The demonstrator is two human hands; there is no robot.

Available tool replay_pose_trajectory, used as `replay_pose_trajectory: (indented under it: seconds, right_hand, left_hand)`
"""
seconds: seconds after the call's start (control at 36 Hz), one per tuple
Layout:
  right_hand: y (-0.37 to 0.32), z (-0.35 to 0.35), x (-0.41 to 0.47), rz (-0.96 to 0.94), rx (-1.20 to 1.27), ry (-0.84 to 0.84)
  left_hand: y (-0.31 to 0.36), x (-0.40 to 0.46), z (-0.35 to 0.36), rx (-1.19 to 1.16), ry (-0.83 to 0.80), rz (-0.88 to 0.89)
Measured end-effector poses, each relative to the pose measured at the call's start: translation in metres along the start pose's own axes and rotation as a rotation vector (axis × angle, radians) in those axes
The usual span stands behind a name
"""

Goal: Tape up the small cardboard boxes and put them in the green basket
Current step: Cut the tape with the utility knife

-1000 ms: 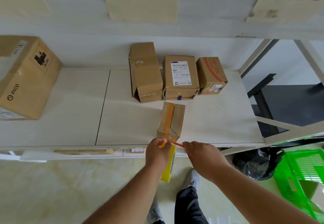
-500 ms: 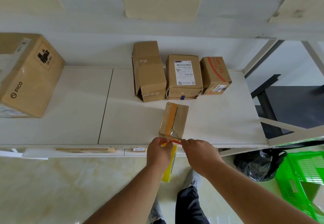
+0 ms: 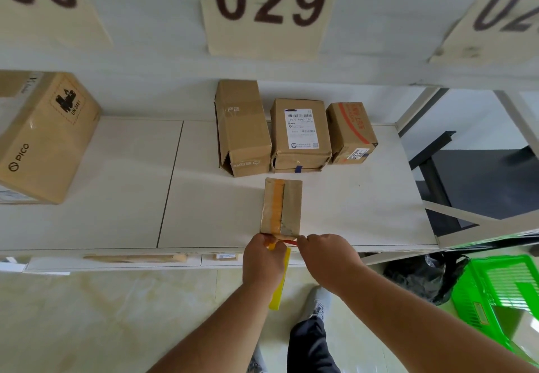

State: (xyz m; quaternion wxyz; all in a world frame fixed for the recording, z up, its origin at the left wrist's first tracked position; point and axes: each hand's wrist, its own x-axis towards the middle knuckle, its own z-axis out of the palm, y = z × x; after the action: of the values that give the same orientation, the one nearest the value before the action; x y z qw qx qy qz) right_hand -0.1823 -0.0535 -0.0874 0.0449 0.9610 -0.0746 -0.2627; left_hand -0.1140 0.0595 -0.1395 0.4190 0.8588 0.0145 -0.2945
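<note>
Head view: the small box [image 3: 281,208] lies near the shelf [image 3: 116,197] front edge, at 6 o'clock from three boxes [image 3: 294,130]. The left hand [image 3: 262,259] grasps the yellow tape strip [image 3: 279,285]; the right hand [image 3: 326,256] pinches a red tool [image 3: 290,242] against it — probably cutting. Keep the tape tight, then press the end flat. The green basket [image 3: 501,294] waits at 4 o'clock.
</note>
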Motion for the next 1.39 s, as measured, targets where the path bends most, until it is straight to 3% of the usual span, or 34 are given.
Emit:
replay_pose_trajectory:
  seconds: [0.42,0.58,0.67,0.86,1.03,1.11,1.22,1.31,1.39]
  right_hand:
    - [0.004,-0.021,0.011,-0.016,-0.163,-0.097]
    - [0.039,-0.011,0.002,0.090,-0.155,-0.359]
    - [0.064,0.001,-0.007,0.164,-0.131,-0.348]
    - [0.081,0.028,0.014,0.359,0.164,-0.145]
    - [0.070,0.041,0.037,0.431,0.638,-0.033]
    - [0.062,0.039,0.030,0.388,0.618,0.034]
    - [0.044,0.021,0.028,0.119,0.531,0.397]
    - [0.034,0.017,0.042,-0.033,0.430,0.428]
    - [0.028,0.014,0.056,-0.049,0.376,0.442]
  left_hand:
    - [0.012,-0.004,0.001,-0.061,-0.007,-0.042]
    - [0.010,-0.004,-0.004,-0.097,-0.036,-0.051]
    - [0.008,-0.003,-0.008,-0.080,-0.048,-0.036]
    - [0.007,-0.004,-0.007,-0.035,-0.053,-0.049]
    - [0.007,-0.001,-0.008,-0.012,-0.050,-0.034]
    - [0.007,0.000,-0.010,0.006,-0.051,-0.036]
    - [0.007,0.000,-0.009,0.031,-0.056,-0.030]
    - [0.009,-0.002,-0.010,0.040,-0.046,-0.016]
    - [0.010,-0.003,-0.012,0.060,-0.034,0.006]
